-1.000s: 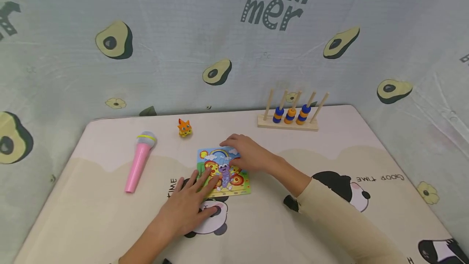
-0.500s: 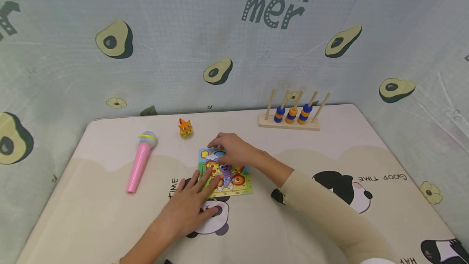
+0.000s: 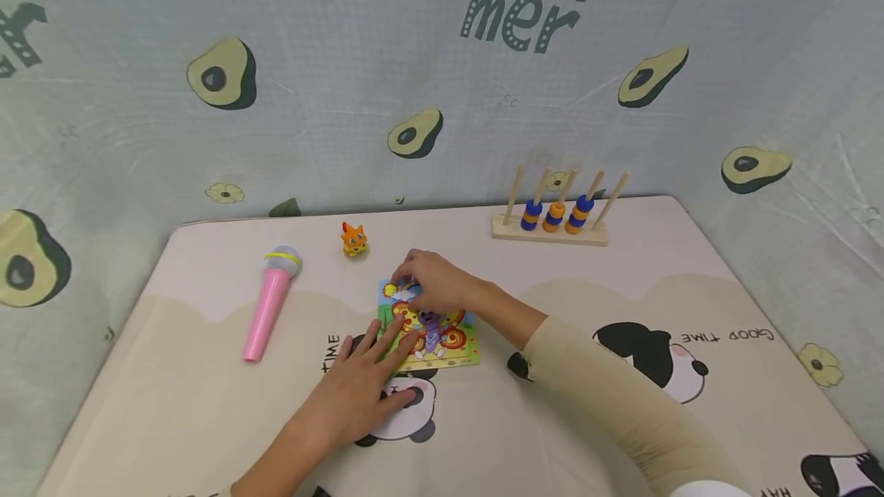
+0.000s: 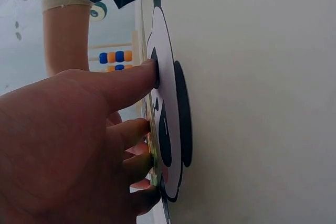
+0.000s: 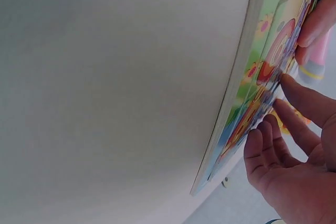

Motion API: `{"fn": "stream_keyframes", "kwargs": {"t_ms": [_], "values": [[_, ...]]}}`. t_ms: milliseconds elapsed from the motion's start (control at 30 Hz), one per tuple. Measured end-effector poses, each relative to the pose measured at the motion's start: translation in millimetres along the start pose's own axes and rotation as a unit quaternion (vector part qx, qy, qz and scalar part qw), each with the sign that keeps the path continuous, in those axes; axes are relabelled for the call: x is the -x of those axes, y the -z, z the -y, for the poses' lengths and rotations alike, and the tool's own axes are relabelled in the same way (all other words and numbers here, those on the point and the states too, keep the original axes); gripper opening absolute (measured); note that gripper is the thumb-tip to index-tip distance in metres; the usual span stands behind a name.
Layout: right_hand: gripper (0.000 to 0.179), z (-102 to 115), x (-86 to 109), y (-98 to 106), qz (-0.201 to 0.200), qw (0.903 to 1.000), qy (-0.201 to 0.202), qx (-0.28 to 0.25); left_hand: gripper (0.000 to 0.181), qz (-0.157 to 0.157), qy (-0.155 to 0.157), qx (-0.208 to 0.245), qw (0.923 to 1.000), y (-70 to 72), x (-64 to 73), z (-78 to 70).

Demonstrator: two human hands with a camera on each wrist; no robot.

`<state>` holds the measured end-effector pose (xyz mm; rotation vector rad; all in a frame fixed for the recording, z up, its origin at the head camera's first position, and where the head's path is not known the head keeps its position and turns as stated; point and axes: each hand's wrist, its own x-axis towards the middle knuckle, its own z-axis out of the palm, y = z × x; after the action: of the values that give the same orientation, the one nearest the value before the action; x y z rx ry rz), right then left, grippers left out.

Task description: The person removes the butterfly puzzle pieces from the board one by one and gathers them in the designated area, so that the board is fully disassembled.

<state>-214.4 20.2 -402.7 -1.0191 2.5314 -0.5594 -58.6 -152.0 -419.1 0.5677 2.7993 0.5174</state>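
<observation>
Here, puzzle [image 3: 431, 337] partly beneath spread left fingers [image 3: 400, 353], gripping nothing; bent right fingers [image 5: 296, 128] touch it, pinch unclear.

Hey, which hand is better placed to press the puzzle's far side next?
Probably the right hand: it's over the puzzle's far side, whereas the left hand is at its near left corner.

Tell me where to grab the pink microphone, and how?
Try the pink microphone by the middle of its handle, coming from above and left, fingers across it. It lies lengthwise on the table, its handle long and slim, its gray head wider, so the handle looks easier to wrap. The left hand is to its right, so left seems freer.
</observation>
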Motion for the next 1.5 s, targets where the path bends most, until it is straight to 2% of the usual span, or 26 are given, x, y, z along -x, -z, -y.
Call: {"fn": "stream_keyframes", "kwargs": {"t_ms": [867, 1333, 1500], "values": [[0.04, 0.3, -2.8, -2.8, -0.024, 0.9996, 0.0, -0.016, 0.078, 0.009, 0.004, 0.001, 0.9999, -1.0, 0.0, 0.3], [0.049, 1.7, -4.1, -1.2, -0.023, 0.9997, -0.007, -0.004, 0.078, 0.014, 0.011, -0.001, 0.9998, -1.0, -2.1, 0.0], [0.047, 0.5, -3.0, -1.8, -0.033, 0.9994, -0.006, -0.012, 0.078, 0.013, 0.011, 0.005, 0.9998, -0.4, -2.1, -0.8]]}}
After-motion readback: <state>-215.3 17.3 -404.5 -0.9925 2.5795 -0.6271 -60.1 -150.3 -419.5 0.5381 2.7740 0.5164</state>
